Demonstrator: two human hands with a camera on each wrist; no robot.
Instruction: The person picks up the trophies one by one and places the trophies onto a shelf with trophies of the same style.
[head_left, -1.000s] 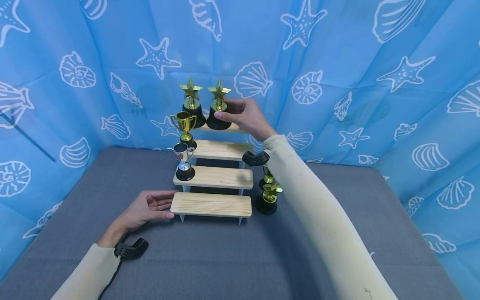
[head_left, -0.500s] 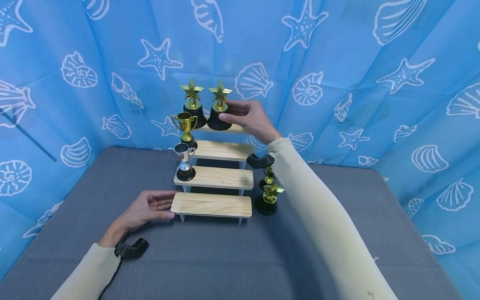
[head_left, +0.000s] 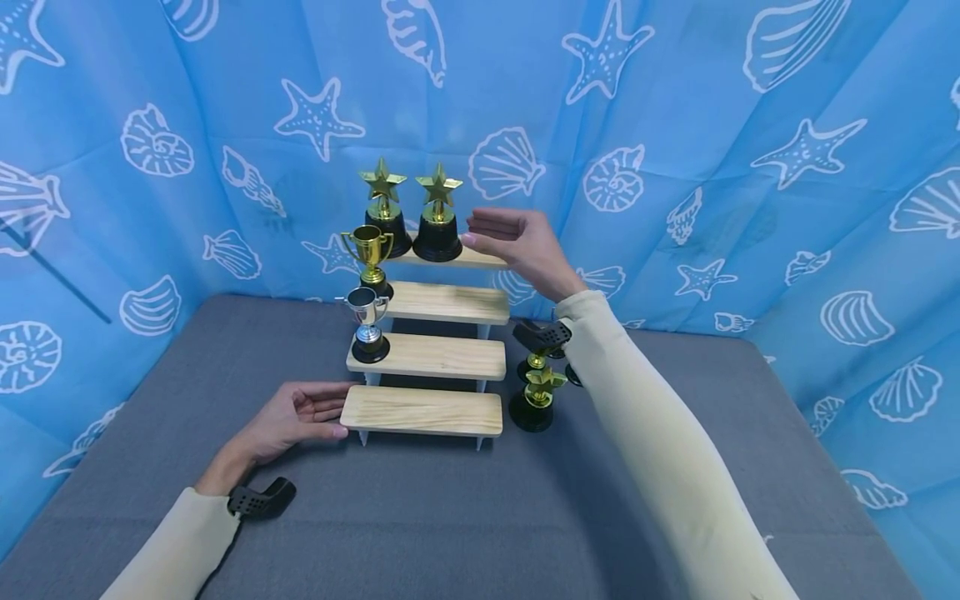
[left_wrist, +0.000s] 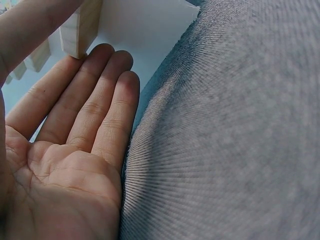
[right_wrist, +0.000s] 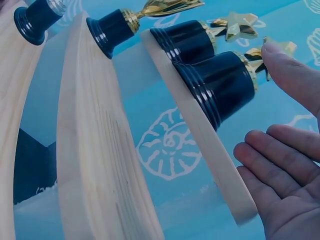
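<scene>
A wooden stepped display stand (head_left: 427, 410) stands on the table. On its top step are two gold star trophies with black bases, the left star trophy (head_left: 385, 218) and the right star trophy (head_left: 438, 237). A gold cup trophy (head_left: 371, 250) sits at the left end of the step below, and a silver cup trophy (head_left: 367, 321) one step lower. My right hand (head_left: 528, 246) is just right of the right star trophy, fingers extended and apart from its base, holding nothing. With fingers fairly straight, my left hand (head_left: 296, 422) touches the left end of the lowest step.
Right of the stand, another star trophy (head_left: 533, 408) stands on the grey tabletop (head_left: 420, 525). Behind it is a gold cup trophy (head_left: 535, 362), partly hidden by the right wrist camera (head_left: 542, 335). A blue shell-patterned curtain (head_left: 675, 142) hangs behind and beside the table.
My right hand has let go of the right star trophy and drawn back to the right. That trophy stays on the top step. My left hand has not moved.
</scene>
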